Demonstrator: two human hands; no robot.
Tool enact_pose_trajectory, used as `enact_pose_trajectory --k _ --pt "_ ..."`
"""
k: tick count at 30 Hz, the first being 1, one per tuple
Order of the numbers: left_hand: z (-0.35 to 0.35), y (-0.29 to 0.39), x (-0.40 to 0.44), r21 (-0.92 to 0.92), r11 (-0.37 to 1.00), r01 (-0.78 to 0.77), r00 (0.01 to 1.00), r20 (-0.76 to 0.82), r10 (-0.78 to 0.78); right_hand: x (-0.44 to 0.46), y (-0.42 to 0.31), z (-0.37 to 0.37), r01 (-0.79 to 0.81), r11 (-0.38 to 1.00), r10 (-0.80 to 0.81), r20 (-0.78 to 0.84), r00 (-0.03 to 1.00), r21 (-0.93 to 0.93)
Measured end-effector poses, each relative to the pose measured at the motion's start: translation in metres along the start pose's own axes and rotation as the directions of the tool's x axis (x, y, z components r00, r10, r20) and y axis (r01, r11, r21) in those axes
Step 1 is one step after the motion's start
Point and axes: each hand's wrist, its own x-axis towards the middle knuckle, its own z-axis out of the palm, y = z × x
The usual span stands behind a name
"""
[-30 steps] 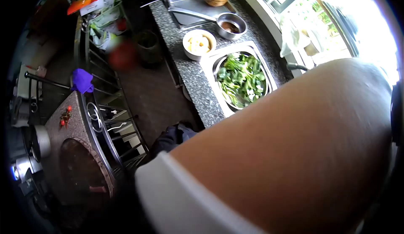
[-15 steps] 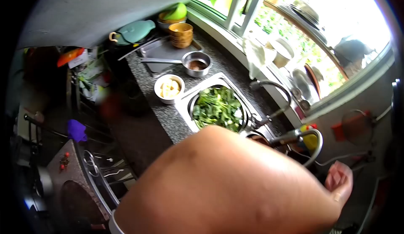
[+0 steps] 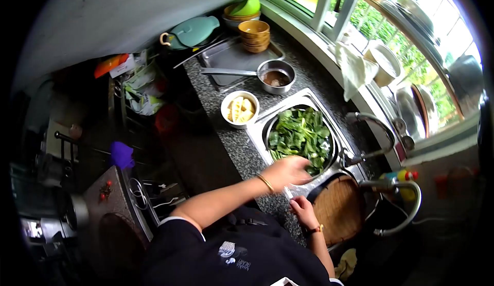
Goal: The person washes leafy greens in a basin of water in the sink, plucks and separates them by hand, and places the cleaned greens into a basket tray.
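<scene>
My left hand [image 3: 292, 172], with a gold bangle at the wrist, reaches over the near edge of a metal bowl of leafy greens [image 3: 301, 134]. Its fingers stretch toward the leaves and are slightly blurred; I see nothing held in them. The bowl sits in the steel sink [image 3: 259, 135]. Just nearer to my body, my right hand [image 3: 303, 211] is beside the sink's edge, fingers loosely bent and apart, with no object showing in it. To its right lies a round brown woven-looking basket or board [image 3: 337, 209], partly under the curved faucet.
Beyond the sink stand a white bowl of pale yellow pieces [image 3: 240, 109], a saucepan [image 3: 277, 76] with brown residue, and stacked brown bowls [image 3: 254, 36] on a metal tray [image 3: 216, 57]. A tall faucet [image 3: 378, 126] arches at the right. The granite counter's edge [image 3: 226, 142] drops away at left.
An arm that filled the foreground, its hand far right, has come down. Both hands now show near the sink, and the view has shifted so the counter things appear farther right.
</scene>
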Motion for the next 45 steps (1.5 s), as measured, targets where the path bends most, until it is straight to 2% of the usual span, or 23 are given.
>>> enact_pose_trajectory --k 1,2,3,5,7,8,9,10,12,13,14,15,16,19,22,28,30,32,36,38,41,42,45 --pt "-0.021 -0.075 0.0 -0.571 0.749 0.337 0.923 0.043 -0.382 0.003 0.001 0.001 -0.015 0.999 0.016 -0.022 1.0 0.049" --pt "-0.063 -0.112 -0.009 -0.795 0.341 0.502 0.698 0.139 -0.703 0.006 0.004 0.002 -0.032 0.995 0.036 -0.042 0.998 0.1" --pt "-0.082 -0.139 -0.005 -0.924 0.17 0.343 0.552 0.052 -0.832 0.007 0.003 -0.005 -0.079 0.996 0.082 -0.055 0.995 0.045" --pt "-0.116 -0.175 0.004 -0.851 0.45 0.272 0.515 -0.266 -0.815 0.016 -0.001 -0.008 -0.098 0.995 0.099 -0.06 0.993 0.02" --pt "-0.139 -0.177 0.028 -0.832 0.52 0.191 0.399 -0.418 -0.816 0.027 -0.007 -0.009 -0.089 0.996 0.089 -0.081 0.993 0.001" --pt "-0.155 -0.215 0.034 -0.759 0.61 0.229 0.487 -0.453 -0.747 0.035 -0.014 -0.007 -0.094 0.996 0.093 -0.092 0.991 -0.003" --pt "-0.151 -0.236 0.043 -0.421 0.889 0.18 0.372 -0.808 -0.458 0.04 -0.023 -0.004 -0.062 0.998 0.062 -0.108 0.992 -0.003" --pt "-0.141 -0.247 0.052 0.01 0.982 0.191 0.25 -0.967 -0.039 0.039 -0.027 -0.004 -0.039 0.999 0.039 -0.136 0.99 0.006" --pt "-0.125 -0.146 0.045 0.58 0.784 0.22 0.453 -0.773 0.445 0.052 -0.017 -0.005 0.102 0.933 -0.198 -0.258 0.946 -0.345" --pt "-0.112 -0.153 0.044 0.353 0.935 0.027 0.747 -0.629 0.216 0.058 -0.026 -0.004 0.114 0.807 -0.334 -0.289 0.897 -0.58" --pt "-0.102 -0.156 0.05 0.471 0.877 -0.099 0.92 -0.293 0.261 0.066 -0.045 -0.004 0.049 0.669 -0.348 -0.254 0.902 -0.741" --pt "-0.087 -0.156 0.063 0.547 0.821 -0.162 0.951 -0.135 0.278 0.08 -0.054 -0.005 0.053 0.631 -0.385 -0.253 0.888 -0.774" --pt "-0.069 -0.154 0.077 0.608 0.758 -0.236 0.959 0.021 0.282 0.098 -0.053 -0.008 0.047 0.563 -0.484 -0.283 0.828 -0.825" --pt "-0.028 -0.173 0.111 0.727 0.683 -0.067 0.997 0.077 0.016 0.153 -0.065 -0.023 -0.127 0.465 -0.544 -0.396 0.74 -0.876" --pt "-0.015 -0.179 0.136 0.831 0.551 -0.075 0.901 0.294 -0.319 0.197 -0.051 -0.029 -0.302 0.329 -0.331 -0.409 0.85 -0.895" --pt "-0.005 -0.196 0.143 0.904 0.342 -0.255 0.86 0.374 -0.346 0.2 -0.044 -0.026 -0.326 0.258 -0.161 -0.374 0.913 -0.909" --pt "-0.007 -0.168 0.147 0.891 0.394 -0.225 0.831 0.386 -0.401 0.182 -0.08 -0.03 -0.361 0.205 0.176 -0.328 0.928 -0.91" --pt "-0.002 -0.17 0.153 0.886 0.415 -0.208 0.945 0.291 -0.148 0.177 -0.09 -0.038 -0.378 0.302 0.214 -0.324 0.922 -0.875" --pt "0.02 -0.165 0.168 0.75 0.625 -0.217 0.975 0.196 0.103 0.189 -0.074 -0.062 -0.164 0.334 -0.568 -0.337 0.751 -0.928" --pt "0.039 -0.191 0.175 0.679 0.734 -0.007 0.956 0.219 -0.193 0.217 -0.066 -0.074 0.084 0.32 -0.764 -0.205 0.612 -0.944" --pt "0.05 -0.184 0.189 0.656 0.726 0.205 0.896 0.173 -0.409 0.231 -0.056 -0.083 -0.141 0.562 -0.273 -0.343 0.899 -0.815" --pt "0.052 -0.179 0.193 0.641 0.707 0.298 0.836 0.182 -0.518 0.233 -0.07 -0.083 -0.257 0.662 -0.071 -0.4 0.914 -0.704" --pt "0.067 -0.199 0.204 0.518 0.803 0.295 0.845 0.25 -0.472 0.251 -0.028 -0.105 -0.256 0.845 0.064 -0.387 0.92 -0.469"
